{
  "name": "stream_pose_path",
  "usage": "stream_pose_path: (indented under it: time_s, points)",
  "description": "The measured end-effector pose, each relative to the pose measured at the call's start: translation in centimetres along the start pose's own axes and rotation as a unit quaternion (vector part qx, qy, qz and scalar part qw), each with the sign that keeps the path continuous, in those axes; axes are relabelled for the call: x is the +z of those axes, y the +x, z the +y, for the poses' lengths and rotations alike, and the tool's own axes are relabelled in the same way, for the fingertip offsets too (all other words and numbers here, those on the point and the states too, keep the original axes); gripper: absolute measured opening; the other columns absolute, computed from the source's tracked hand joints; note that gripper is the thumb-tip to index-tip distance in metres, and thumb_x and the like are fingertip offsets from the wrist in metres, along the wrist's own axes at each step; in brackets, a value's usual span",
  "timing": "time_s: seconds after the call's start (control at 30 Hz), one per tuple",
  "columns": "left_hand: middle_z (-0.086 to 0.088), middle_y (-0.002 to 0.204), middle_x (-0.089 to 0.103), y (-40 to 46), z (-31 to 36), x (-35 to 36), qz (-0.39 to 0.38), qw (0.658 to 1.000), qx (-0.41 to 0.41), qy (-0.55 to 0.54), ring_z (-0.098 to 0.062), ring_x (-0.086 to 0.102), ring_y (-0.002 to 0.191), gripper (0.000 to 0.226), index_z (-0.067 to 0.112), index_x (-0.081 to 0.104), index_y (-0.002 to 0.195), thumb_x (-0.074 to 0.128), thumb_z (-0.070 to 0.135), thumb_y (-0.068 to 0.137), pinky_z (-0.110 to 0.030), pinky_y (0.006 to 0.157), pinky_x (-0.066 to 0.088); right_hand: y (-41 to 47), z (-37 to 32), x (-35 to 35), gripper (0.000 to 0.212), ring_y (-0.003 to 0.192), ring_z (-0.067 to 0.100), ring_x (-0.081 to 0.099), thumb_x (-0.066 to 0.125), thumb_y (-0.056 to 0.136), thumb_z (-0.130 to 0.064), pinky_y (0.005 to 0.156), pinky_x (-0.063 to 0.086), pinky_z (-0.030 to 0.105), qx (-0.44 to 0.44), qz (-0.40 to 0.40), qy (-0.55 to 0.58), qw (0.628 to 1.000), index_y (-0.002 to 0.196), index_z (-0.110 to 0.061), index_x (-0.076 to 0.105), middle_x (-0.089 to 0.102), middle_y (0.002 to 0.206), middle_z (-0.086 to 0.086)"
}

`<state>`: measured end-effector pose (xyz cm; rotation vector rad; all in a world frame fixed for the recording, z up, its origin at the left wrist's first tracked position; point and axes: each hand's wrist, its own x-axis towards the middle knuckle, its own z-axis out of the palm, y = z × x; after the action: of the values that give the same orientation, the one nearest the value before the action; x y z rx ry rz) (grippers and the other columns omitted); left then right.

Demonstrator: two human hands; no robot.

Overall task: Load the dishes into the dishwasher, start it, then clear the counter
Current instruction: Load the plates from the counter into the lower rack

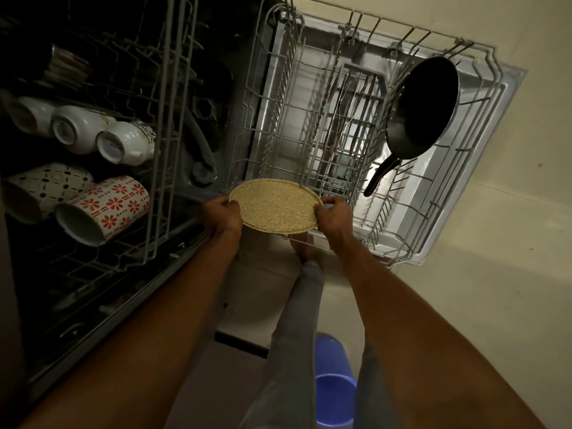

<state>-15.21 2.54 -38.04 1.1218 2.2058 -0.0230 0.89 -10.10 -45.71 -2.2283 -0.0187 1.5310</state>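
Note:
I hold a round speckled beige plate (274, 205) flat between both hands, just above the near corner of the pulled-out lower rack (312, 119). My left hand (221, 216) grips its left rim and my right hand (332, 216) grips its right rim. A black frying pan (422, 109) stands on edge at the rack's right side, handle pointing toward me. The upper rack (161, 150) on the left holds several white cups (79, 128) and patterned mugs (105, 209) lying on their sides.
The dishwasher door (470, 193) lies open flat under the lower rack over a pale floor. A blue bucket (334, 385) stands by my legs at the bottom. The dark dishwasher tub (204, 97) lies between the two racks.

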Motion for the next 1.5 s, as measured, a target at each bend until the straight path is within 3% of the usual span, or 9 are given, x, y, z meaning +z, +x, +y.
stream_pose_path:
  time_s: [0.1,0.3,0.6,0.9,1.03,1.2,1.3,1.4,1.5]
  points:
    - [-0.005,0.084,0.061,-0.6,0.1,0.6,0.008,1.000,0.009,0.006,-0.018,0.056,0.081,0.016,0.014,0.066,0.086,0.060,0.000,0.091,-0.027,0.071,0.043,0.1,-0.2,-0.7,0.027,0.097,0.030,0.071,0.065,0.095,-0.018,0.084,0.061,0.052,0.000,0.005,-0.008,1.000,0.121,-0.010,0.065,0.068,0.106,0.006]
    - [-0.018,0.109,0.074,-1.3,0.9,-0.3,0.042,0.999,0.015,-0.015,-0.026,0.068,0.095,0.027,-0.002,0.073,0.115,0.061,0.001,0.091,-0.025,0.074,0.044,-0.2,-0.1,-0.1,0.029,0.096,0.035,0.072,0.068,0.088,-0.025,0.082,0.060,0.057,0.010,-0.017,0.000,1.000,0.115,-0.013,0.067,0.071,0.105,0.010]
    - [-0.014,0.106,0.074,1.6,1.2,-0.2,0.002,1.000,-0.010,-0.017,-0.026,0.069,0.094,0.027,0.001,0.073,0.114,0.061,0.002,0.089,-0.027,0.073,0.048,1.0,-0.5,1.2,0.021,0.095,0.033,0.072,0.068,0.095,-0.018,0.084,0.061,0.053,0.012,-0.016,-0.017,1.000,0.116,-0.013,0.065,0.071,0.107,0.011]
    - [-0.016,0.117,0.072,5.0,1.3,2.4,-0.035,0.998,-0.006,0.055,-0.033,0.068,0.107,0.029,0.004,0.073,0.118,0.064,0.004,0.090,-0.039,0.095,0.056,3.6,0.0,1.9,0.019,0.092,0.032,0.072,0.067,0.095,-0.019,0.081,0.062,0.053,0.006,0.006,-0.028,1.000,0.112,-0.013,0.063,0.072,0.103,0.012]
    - [-0.014,0.120,0.070,6.3,1.2,2.3,-0.032,0.998,-0.030,0.049,-0.033,0.068,0.109,0.030,0.007,0.073,0.120,0.065,0.006,0.091,-0.041,0.094,0.057,3.8,0.0,3.0,0.018,0.092,0.031,0.072,0.064,0.097,-0.017,0.081,0.062,0.052,-0.006,0.005,-0.009,1.000,0.115,-0.013,0.061,0.071,0.105,0.012]
    - [-0.014,0.122,0.069,6.7,2.2,2.2,-0.038,0.998,-0.048,0.030,-0.031,0.067,0.110,0.032,0.001,0.069,0.122,0.066,0.008,0.091,-0.039,0.091,0.057,3.6,-0.1,2.6,0.022,0.092,0.029,0.071,0.061,0.100,-0.017,0.073,0.061,0.039,-0.024,-0.003,-0.017,1.000,0.121,-0.008,0.063,0.071,0.104,0.011]
    - [-0.014,0.126,0.067,6.2,2.4,2.2,-0.041,0.998,-0.056,0.015,-0.031,0.066,0.112,0.032,0.001,0.065,0.127,0.060,0.011,0.097,-0.035,0.091,0.054,3.0,-0.3,1.9,0.022,0.091,0.029,0.070,0.057,0.102,-0.023,0.081,0.061,0.047,-0.046,0.012,-0.035,0.998,0.113,-0.006,0.066,0.072,0.101,0.011]
    - [-0.017,0.129,0.066,3.7,3.4,1.6,-0.024,0.998,-0.031,0.039,-0.032,0.063,0.116,0.031,-0.001,0.064,0.127,0.053,0.008,0.100,-0.029,0.085,0.048,1.4,-1.1,0.4,0.027,0.090,0.026,0.064,0.050,0.106,-0.023,0.074,0.052,0.035,-0.055,0.046,-0.090,0.993,0.110,-0.001,0.066,0.068,0.098,0.009]
    - [-0.024,0.125,0.066,-0.2,3.9,0.2,0.004,0.997,0.020,0.069,-0.039,0.062,0.117,0.030,-0.008,0.062,0.123,0.050,0.002,0.097,-0.040,0.092,0.049,-0.9,-1.8,-1.9,0.026,0.091,0.028,0.067,0.051,0.106,-0.022,0.071,0.052,0.033,-0.082,0.043,-0.126,0.988,0.104,0.000,0.066,0.070,0.097,0.012]
